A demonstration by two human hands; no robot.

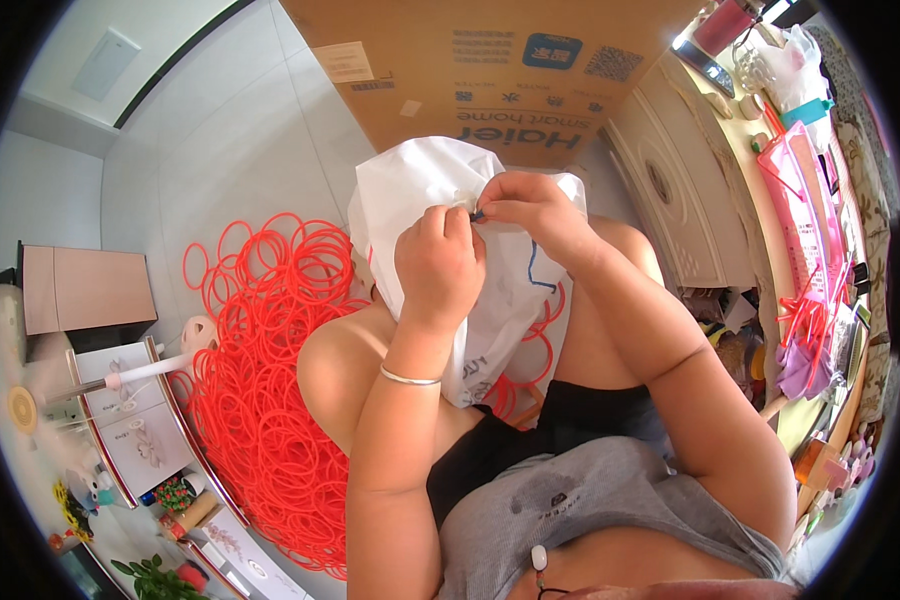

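A white plastic bag point(420, 175) lies over my lap, between my bent knees. Above it my left hand point(440, 265) and my right hand point(540, 215) meet, with their fingertips pinched together. A small dark piece point(478, 215) shows between the fingertips, too small for me to name. A blue line point(540, 270) runs along the bag below my right wrist. To the left, a large heap of thin red rings point(270, 400) covers the floor. More red rings point(540, 350) show beside the bag, near my right thigh.
A big cardboard box point(480, 80) stands just ahead. On the right, a cluttered table point(745, 170) holds a pink basket point(795, 200) and a phone point(708, 68), next to a pale cabinet point(660, 180). A white fan stand point(160, 368) and drawers point(130, 365) stand left.
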